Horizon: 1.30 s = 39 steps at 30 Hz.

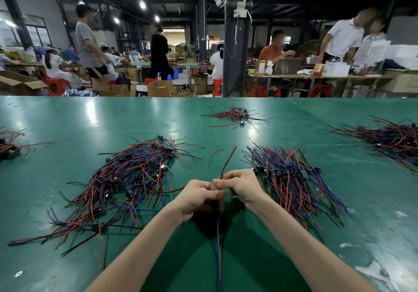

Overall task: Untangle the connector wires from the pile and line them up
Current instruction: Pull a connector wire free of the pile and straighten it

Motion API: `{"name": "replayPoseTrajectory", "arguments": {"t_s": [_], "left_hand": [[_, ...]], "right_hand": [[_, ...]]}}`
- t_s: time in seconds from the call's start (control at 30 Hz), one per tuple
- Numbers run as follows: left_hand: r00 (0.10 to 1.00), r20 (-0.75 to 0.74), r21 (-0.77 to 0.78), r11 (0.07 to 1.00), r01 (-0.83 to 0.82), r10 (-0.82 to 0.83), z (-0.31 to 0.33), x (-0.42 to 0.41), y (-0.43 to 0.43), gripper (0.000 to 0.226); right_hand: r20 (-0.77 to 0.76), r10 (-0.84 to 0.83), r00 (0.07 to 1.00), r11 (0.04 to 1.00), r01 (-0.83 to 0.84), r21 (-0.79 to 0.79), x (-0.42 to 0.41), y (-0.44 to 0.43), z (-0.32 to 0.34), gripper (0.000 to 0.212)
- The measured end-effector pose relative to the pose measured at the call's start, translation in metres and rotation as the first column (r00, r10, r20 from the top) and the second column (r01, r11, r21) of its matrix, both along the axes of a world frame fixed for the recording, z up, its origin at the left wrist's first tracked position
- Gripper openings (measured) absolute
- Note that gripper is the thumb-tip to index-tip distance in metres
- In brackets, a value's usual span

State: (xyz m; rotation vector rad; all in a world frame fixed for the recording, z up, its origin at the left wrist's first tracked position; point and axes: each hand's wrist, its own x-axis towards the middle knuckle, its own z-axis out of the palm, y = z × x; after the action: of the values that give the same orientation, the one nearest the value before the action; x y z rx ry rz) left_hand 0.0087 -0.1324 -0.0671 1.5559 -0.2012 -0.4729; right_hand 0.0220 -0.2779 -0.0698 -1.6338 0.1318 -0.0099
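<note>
Both hands, left hand (199, 195) and right hand (237, 184), pinch one connector wire (227, 162) together above the counter (67, 115), between the piles. Looks light and floppy, so probably best gripped near the connector.

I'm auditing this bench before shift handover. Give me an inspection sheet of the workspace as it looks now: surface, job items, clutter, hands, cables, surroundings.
Surface: green table, glossy, with worn white patches at the near right.
Job's things: tangled pile left of the hands; aligned bundle right of them; one connector wire held.
Clutter: loose wire lying alone beyond the hands; also centre pile, right pile, left-edge pile.
Grippers: left hand and right hand both pinch the connector wire above the table.
Cables: the held wire's red and black ends point up; other strands hang toward the person.
Surroundings: people at other tables, cardboard boxes, red stools, dark pillar.
</note>
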Motion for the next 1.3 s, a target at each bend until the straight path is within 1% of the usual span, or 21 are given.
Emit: {"name": "replayPoseTrajectory", "arguments": {"t_s": [0.1,0.23,0.3,0.37,0.47,0.57,0.63,0.7,0.77,0.83,0.9,0.97,1.03,1.17,1.23,1.3], "left_hand": [[1.0,0.009,0.006,1.0,-0.021,0.02,0.0,0.001,0.001,0.038],[1.0,0.014,0.042,0.999,0.013,-0.013,0.001,-0.001,-0.002,0.022],[0.999,0.025,0.061,0.997,0.047,-0.048,0.001,-0.002,-0.004,0.018],[0.998,0.01,0.031,0.997,0.066,-0.067,0.001,-0.003,-0.006,0.016],[0.997,-0.004,-0.002,0.997,0.079,-0.079,0.003,-0.005,-0.007,0.013],[0.996,0.004,0.0,0.996,0.085,-0.085,0.004,-0.005,-0.007,0.014],[0.996,0.007,0.0,0.996,0.088,-0.088,0.005,-0.004,-0.006,0.014],[0.996,0.009,0.005,0.996,0.085,-0.085,0.006,-0.004,-0.005,0.013],[0.997,0.009,0.012,0.997,0.072,-0.072,0.006,-0.003,-0.002,0.013],[0.999,0.008,0.017,0.998,0.053,-0.054,0.006,-0.002,-0.001,0.015],[0.999,0.0,0.022,0.999,0.039,-0.039,0.006,-0.001,0.0,0.016],[1.0,-0.01,0.029,0.999,0.023,-0.023,0.006,0.0,0.002,0.017],[1.0,-0.016,0.041,0.999,0.013,-0.012,0.006,0.001,0.002,0.017],[1.0,0.017,0.073,0.997,0.011,-0.012,0.007,0.002,0.002,0.021],[0.999,0.026,0.075,0.997,0.017,-0.019,0.007,0.001,0.002,0.02],[0.999,0.024,0.063,0.998,0.021,-0.022,0.007,0.0,0.002,0.019]], "right_hand": [[0.06,-0.069,0.996,0.994,0.073,-0.083,0.002,0.003,0.0,0.025],[0.173,-0.173,0.97,0.961,0.205,-0.188,0.007,-0.007,0.0,0.019],[0.215,-0.202,0.956,0.936,0.253,-0.244,0.008,-0.015,-0.001,0.017],[0.25,-0.232,0.94,0.906,0.303,-0.295,0.01,-0.021,0.0,0.012],[0.285,-0.286,0.915,0.872,0.371,-0.318,0.011,-0.028,0.002,0.013],[0.28,-0.317,0.906,0.873,0.394,-0.288,0.012,-0.029,0.002,0.013],[0.233,-0.337,0.912,0.899,0.385,-0.21,0.012,-0.029,0.004,0.014],[0.147,-0.34,0.929,0.934,0.351,-0.059,0.012,-0.031,0.006,0.017],[0.05,-0.315,0.948,0.945,0.308,0.112,0.011,-0.033,0.01,0.018],[-0.055,-0.278,0.959,0.921,0.282,0.267,0.01,-0.033,0.015,0.017],[-0.147,-0.239,0.96,0.872,0.279,0.403,0.009,-0.033,0.021,0.018],[-0.204,-0.183,0.962,0.821,0.263,0.507,0.008,-0.034,0.026,0.019],[-0.213,-0.105,0.971,0.79,0.212,0.576,0.006,-0.033,0.03,0.021],[-0.127,0.053,0.991,0.782,0.038,0.622,0.001,-0.027,0.035,0.023],[-0.094,0.085,0.992,0.784,-0.008,0.62,-0.001,-0.025,0.036,0.024],[-0.093,0.09,0.992,0.771,-0.01,0.636,-0.002,-0.025,0.037,0.024]]}}
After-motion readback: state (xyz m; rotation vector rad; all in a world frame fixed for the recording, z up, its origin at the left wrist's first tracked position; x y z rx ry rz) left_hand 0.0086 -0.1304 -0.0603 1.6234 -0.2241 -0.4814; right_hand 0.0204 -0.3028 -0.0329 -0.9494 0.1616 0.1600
